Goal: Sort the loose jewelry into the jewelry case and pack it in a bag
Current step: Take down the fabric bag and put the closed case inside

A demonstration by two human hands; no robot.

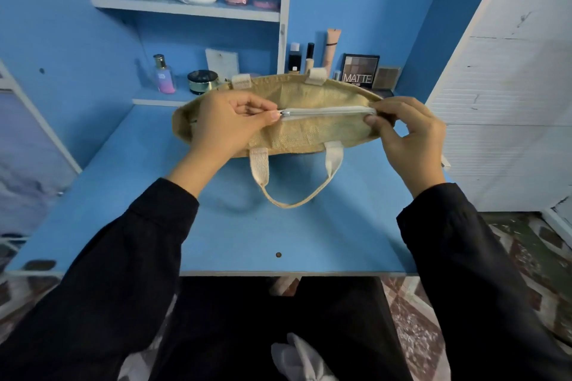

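A: Start near. What lies on the blue table (235, 238) in front of the person?

B: The near part is bare. Past it, the near handle (295, 192) of a jute bag (309, 136) hangs toward the person. The bag is held in both hands above the middle of the table.

A: And the hands?

B: The left hand (229, 127) pinches the zipper pull (285, 113) between thumb and fingertips. The right hand (408, 139) is closed on the right end of the zipper (328, 111), holding the fabric there.

A: Which way does the zipper run?

B: Left to right, along the bag's long axis. The part between the hands looks closed. The pull sits at its left end, so the left hand is the one on it. I judge that moving the pull means travelling along that left-right line while the right hand braces the end.

A: Is the jewelry case inside?

B: I can't tell. Nothing of the bag's inside shows, and no case or loose jewelry is visible anywhere.

A: Farther back?

B: Behind the bag, a low shelf holds a perfume bottle (164, 74), a dark round jar (202, 81) and an eyeshadow palette (359, 71). The upper shelf (185, 9) carries round white containers.
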